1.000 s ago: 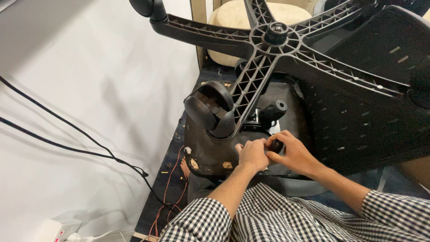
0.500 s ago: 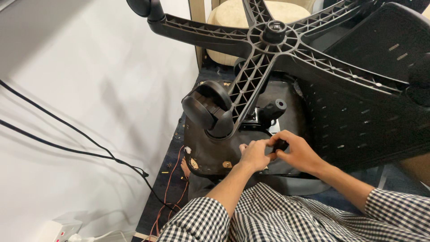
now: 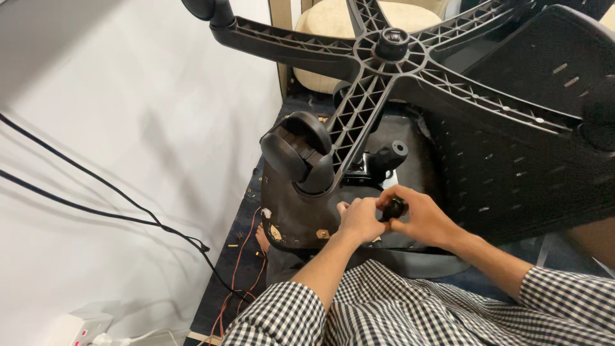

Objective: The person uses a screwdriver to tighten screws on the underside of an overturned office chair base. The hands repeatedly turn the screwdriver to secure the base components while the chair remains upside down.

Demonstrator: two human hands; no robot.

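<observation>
An office chair lies upturned in front of me, its black star base point(image 3: 384, 57) pointing up and a black caster wheel point(image 3: 298, 154) on the near leg. My left hand point(image 3: 360, 221) and my right hand point(image 3: 416, 218) meet on a small black knob point(image 3: 395, 209) at the underside of the seat point(image 3: 301, 218). Both hands have their fingers closed around the knob. A black lever tube point(image 3: 391, 154) sticks up just beyond the hands. My sleeves are black and white check.
The perforated black chair back point(image 3: 525, 147) fills the right side. Black cables point(image 3: 96, 205) run across a white sheet on the left, with a white power strip point(image 3: 77, 327) at the bottom left. Red wires point(image 3: 246, 269) lie on the dark floor. A cream cushion point(image 3: 333, 19) sits behind.
Both hands stay on the knob and have shifted slightly lower and to the right; the view has tilted a little.
</observation>
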